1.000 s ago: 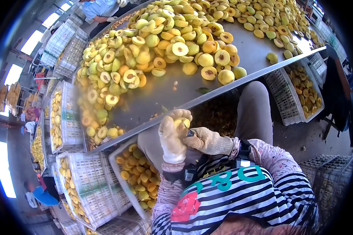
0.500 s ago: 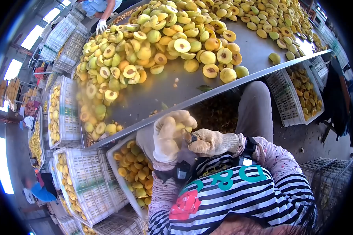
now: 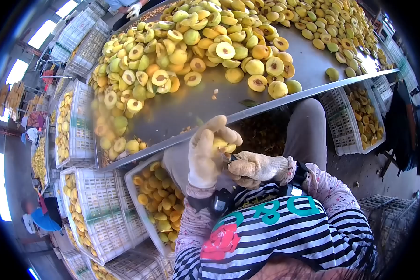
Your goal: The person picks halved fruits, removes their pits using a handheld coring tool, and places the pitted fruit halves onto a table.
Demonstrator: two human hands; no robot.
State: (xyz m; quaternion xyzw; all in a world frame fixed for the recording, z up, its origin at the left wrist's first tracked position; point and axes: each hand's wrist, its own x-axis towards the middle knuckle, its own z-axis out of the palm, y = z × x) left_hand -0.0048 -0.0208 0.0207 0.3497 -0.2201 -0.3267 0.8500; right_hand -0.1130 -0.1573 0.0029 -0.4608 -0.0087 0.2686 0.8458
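My left hand (image 3: 201,156), in a pale glove, is closed around a yellow apricot half (image 3: 220,144), with one finger raised. Close beside it, my right hand (image 3: 259,167), in a worn knitted glove, grips a small tool with a dark end (image 3: 227,157) at the fruit. Most of the tool is hidden by the fingers, so its exact kind does not show. Both hands are over my lap, just in front of the metal table edge (image 3: 247,113). A heap of halved apricots (image 3: 191,42), some with dark pits, lies on the table.
A crate of apricot halves (image 3: 130,179) stands by my left leg, with stacked white crates (image 3: 105,219) further left. Another filled crate (image 3: 336,116) is right of my knee. A co-worker's gloved hand (image 3: 134,10) is at the table's far side.
My left hand has risen slightly, and one finger now points upward. The right hand stays close to the fruit. The view has shifted a little.
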